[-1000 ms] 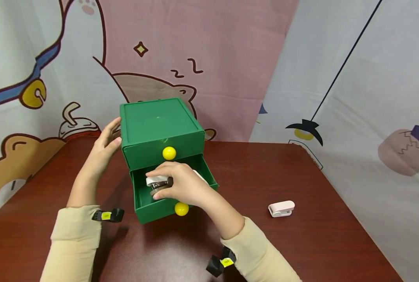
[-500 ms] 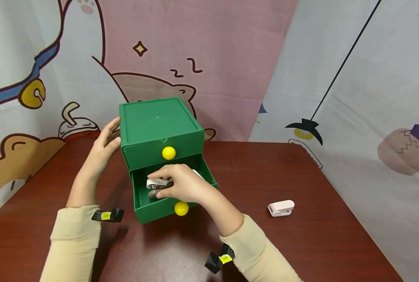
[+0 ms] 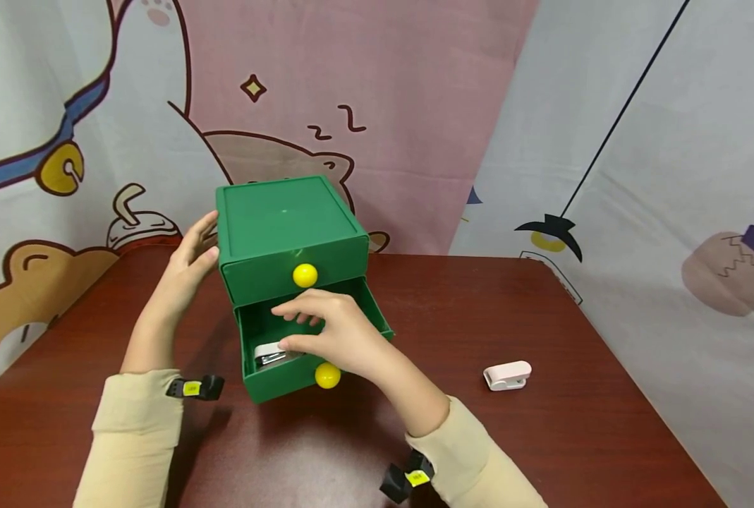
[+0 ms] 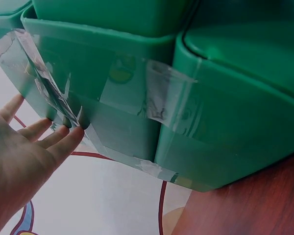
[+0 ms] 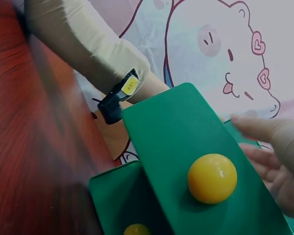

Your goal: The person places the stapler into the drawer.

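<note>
A green two-drawer box [image 3: 288, 219] has its lower drawer [image 3: 281, 381] pulled out. Inside that drawer, near the front, lies a white-topped stapler [image 3: 269, 351], partly covered by the right hand. My right hand [image 3: 332, 328] hovers over the drawer, thumb and fingers spread apart, the thumb tip close to the stapler; whether it touches cannot be told. The left hand [image 3: 189, 264] rests against the box's left side with extended fingers, and in the left wrist view its fingertips [image 4: 77, 133] meet the taped green wall [image 4: 122, 73].
A small pale pink and white hinged device [image 3: 507, 375] lies on the dark red-brown table [image 3: 478, 437], right of the box. Yellow ball knobs [image 3: 305, 275] stick out from both drawer fronts. A cartoon-printed cloth [image 3: 383, 127] hangs behind the table.
The right hand has let go of the stapler, which sits lower in the drawer at the front. Its fingers have spread and lifted. The left hand stays where it was.
</note>
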The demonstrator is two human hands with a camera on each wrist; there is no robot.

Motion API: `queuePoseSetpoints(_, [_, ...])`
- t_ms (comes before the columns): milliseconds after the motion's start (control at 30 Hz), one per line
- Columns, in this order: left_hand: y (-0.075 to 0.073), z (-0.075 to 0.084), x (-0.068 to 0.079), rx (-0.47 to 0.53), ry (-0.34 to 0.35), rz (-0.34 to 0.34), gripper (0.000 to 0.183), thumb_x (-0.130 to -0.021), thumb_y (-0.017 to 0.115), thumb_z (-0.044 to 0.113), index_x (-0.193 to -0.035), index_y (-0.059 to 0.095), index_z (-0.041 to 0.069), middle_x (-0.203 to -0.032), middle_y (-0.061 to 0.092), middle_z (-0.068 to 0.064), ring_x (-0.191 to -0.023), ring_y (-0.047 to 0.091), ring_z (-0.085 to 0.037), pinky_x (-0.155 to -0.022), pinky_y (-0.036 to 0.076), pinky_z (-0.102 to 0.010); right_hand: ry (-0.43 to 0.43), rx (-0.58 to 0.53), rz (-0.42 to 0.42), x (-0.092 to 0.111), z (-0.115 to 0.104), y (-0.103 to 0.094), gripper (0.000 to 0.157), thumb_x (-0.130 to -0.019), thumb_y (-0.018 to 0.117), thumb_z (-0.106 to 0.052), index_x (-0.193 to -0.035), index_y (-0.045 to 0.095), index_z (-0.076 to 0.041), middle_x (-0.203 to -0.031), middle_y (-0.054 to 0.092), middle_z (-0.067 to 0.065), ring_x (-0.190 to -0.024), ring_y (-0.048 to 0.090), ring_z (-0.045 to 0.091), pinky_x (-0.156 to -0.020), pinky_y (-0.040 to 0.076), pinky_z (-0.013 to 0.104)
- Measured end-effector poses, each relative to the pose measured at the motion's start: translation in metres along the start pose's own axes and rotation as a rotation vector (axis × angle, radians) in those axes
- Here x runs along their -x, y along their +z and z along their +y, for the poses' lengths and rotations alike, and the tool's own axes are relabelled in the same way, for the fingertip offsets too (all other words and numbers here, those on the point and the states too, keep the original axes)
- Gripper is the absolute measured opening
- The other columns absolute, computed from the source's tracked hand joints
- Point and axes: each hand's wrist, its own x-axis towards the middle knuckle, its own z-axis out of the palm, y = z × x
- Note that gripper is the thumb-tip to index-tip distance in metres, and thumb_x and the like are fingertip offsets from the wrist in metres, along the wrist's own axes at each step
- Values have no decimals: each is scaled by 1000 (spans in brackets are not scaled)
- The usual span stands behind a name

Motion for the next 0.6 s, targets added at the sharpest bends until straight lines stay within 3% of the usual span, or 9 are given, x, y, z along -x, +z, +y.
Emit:
queuePoseSetpoints(200, [0, 0, 0, 11, 4, 6, 60, -98, 48, 20, -153, 24, 14, -154, 20, -15, -135, 25, -26, -93, 36, -17, -271, 57, 197, 16, 3, -2, 31, -76, 81, -9, -106, 72, -5, -89, 66, 3, -79, 55, 11, -65, 49, 25])
queuePoseSetpoints(367, [-1, -2, -1, -7, -7, 4, 60, -98, 48, 20, -153, 24, 16, -155, 20, -13, -136, 24, -25, -100, 32, -25, -458, 143, 276, 28, 8, -6, 31, -71, 83, -6, -100, 72, -5, -76, 63, -1, -65, 54, 9, -60, 46, 18])
queuePoseSetpoints(500, [-2, -3, -1, -16, -15, 4, 60, -98, 48, 20, -153, 24, 17, -155, 20, -12, -136, 24, -25, -105, 26, -37, -516, 244, 287, 40, 13, -8, 35, -67, 86, -10, -98, 73, -7, -70, 61, -4, -57, 52, 8, -58, 42, 11])
queuePoseSetpoints(600, [-1, -2, 0, -15, -18, 7, 60, -98, 47, 21, -153, 24, 17, -154, 20, -12, -136, 24, -24, -105, 26, -38, -506, 296, 268, 47, 16, -9, 33, -70, 85, -17, -99, 72, -8, -69, 61, -5, -53, 48, 7, -56, 38, 8])
